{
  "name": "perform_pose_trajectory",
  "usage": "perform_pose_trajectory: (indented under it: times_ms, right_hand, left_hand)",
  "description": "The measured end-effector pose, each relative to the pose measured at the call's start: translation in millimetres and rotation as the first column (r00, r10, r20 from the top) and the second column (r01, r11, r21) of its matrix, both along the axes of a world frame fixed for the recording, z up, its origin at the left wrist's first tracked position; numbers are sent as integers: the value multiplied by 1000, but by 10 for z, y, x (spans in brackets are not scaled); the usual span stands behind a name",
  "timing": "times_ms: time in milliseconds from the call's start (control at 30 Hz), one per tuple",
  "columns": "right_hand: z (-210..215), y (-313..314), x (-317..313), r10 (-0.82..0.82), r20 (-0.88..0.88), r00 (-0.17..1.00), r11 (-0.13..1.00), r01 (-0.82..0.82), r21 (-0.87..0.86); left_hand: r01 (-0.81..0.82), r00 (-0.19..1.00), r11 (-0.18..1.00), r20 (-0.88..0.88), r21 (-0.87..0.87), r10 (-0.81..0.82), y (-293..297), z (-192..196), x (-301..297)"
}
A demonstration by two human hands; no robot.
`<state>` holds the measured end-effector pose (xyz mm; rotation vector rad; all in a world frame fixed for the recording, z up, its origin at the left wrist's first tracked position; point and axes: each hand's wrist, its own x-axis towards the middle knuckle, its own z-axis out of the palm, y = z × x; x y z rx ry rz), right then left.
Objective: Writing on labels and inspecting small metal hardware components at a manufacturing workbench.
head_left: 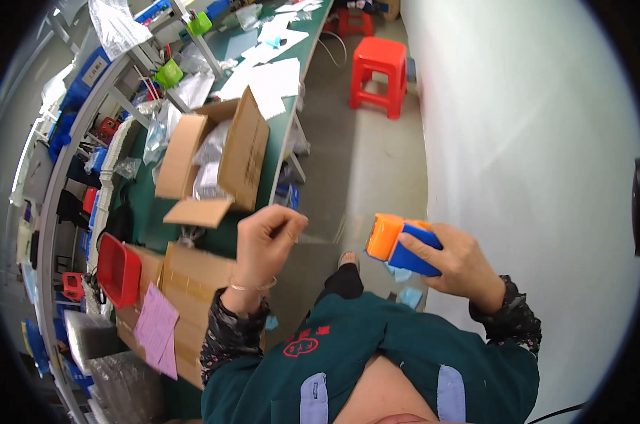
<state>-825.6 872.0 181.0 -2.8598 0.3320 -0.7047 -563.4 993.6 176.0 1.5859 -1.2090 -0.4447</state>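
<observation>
My right hand (463, 263) is closed around an orange and blue tape dispenser (413, 249), held up above the floor in front of my body. My left hand (267, 237) is to its left, with thumb and fingers pinched together. Between the two hands a faint see-through strip of clear tape (323, 230) shows, and its end seems to be in the left fingers. Just beyond my left hand, an open cardboard box (244, 159) stands on the green table (142, 212), with grey plastic-wrapped items (210, 173) inside.
A closed cardboard carton (196, 297) with pink paper (157, 328) on it lies at the left, beside a red bin (119, 272). White sheets (267, 81) cover the far table. A red stool (378, 74) stands on the floor near the white wall (525, 141). Blue scraps (409, 297) lie below.
</observation>
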Motion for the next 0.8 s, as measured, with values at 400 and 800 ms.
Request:
perform_pose_trajectory:
  times_ms: [400,800]
  right_hand:
    - [-351,-2295,703,-175,162,971,969,141,205]
    - [-442,-4912,1604,-38,86,996,984,22,176]
  left_hand:
    - [35,941,971,335,-235,47,-2733,91,896]
    - [-140,986,983,79,-115,150,-5040,-198,1731]
